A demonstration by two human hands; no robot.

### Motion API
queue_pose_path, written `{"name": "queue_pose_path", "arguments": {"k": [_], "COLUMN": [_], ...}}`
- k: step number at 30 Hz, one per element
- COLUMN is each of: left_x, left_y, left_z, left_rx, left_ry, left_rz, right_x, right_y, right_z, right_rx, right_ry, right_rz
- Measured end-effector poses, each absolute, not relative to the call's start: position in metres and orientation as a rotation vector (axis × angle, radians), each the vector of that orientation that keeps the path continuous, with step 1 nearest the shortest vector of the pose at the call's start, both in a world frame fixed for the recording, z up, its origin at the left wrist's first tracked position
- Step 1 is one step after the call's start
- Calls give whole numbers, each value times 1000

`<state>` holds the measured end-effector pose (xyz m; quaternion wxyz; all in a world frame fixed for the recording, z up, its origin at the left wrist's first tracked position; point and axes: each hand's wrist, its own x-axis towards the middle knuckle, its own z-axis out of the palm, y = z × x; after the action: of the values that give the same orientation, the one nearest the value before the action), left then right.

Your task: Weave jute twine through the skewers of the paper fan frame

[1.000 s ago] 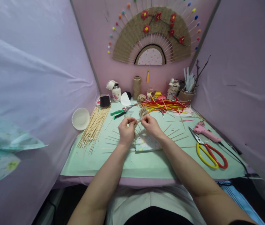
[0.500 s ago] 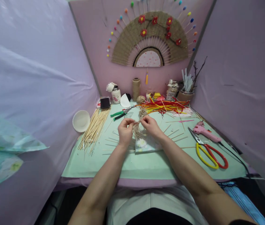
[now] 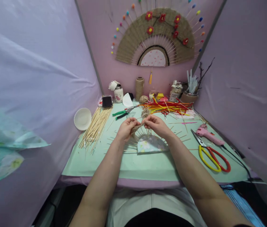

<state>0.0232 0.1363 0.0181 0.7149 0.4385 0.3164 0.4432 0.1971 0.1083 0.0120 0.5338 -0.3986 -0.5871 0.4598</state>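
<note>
My left hand [image 3: 125, 129] and my right hand [image 3: 156, 125] meet over the middle of a green mat [image 3: 147, 162]. Both pinch a strand of brown jute twine [image 3: 137, 128] stretched between them. Under them lies a half-round floral paper piece [image 3: 151, 145] with thin bamboo skewers fanning out from its curved edge. A small ball of twine [image 3: 145, 112] rests just beyond my fingers.
A pile of bamboo skewers [image 3: 96, 126] and a white paper plate [image 3: 82, 119] lie at left. Green-handled pliers [image 3: 121, 113] and red and yellow strips [image 3: 168, 107] lie behind. Yellow-red scissors [image 3: 211, 154] and a pink glue gun [image 3: 207, 134] lie at right. Jars and a twine spool [image 3: 139, 88] line the back wall.
My hands have shifted slightly right and up, the twine now pulled more level between them. More of the floral paper piece shows below my right hand.
</note>
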Motion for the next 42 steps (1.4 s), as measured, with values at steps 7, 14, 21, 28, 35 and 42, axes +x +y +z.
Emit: {"name": "queue_pose_path", "arguments": {"k": [7, 14, 21, 28, 35, 42], "left_x": [24, 39, 37, 36, 36, 35], "left_y": [142, 134, 135, 135, 134, 135], "left_z": [7, 1, 4, 2, 0, -3], "left_rx": [1235, 1193, 1146, 1202, 1164, 1213], "left_ry": [767, 803, 839, 853, 843, 836], "left_rz": [1038, 1090, 1144, 1040, 942, 931], "right_x": [199, 185, 192, 195, 192, 185], "right_y": [106, 105, 108, 109, 108, 109], "right_z": [10, 4, 6, 5, 8, 4], "right_rx": [-1188, -1500, -1392, -1176, -1091, -1238], "right_ry": [-1740, -1855, -1860, -1909, -1939, -1745], "right_rz": [678, 208, 240, 308, 331, 530]}}
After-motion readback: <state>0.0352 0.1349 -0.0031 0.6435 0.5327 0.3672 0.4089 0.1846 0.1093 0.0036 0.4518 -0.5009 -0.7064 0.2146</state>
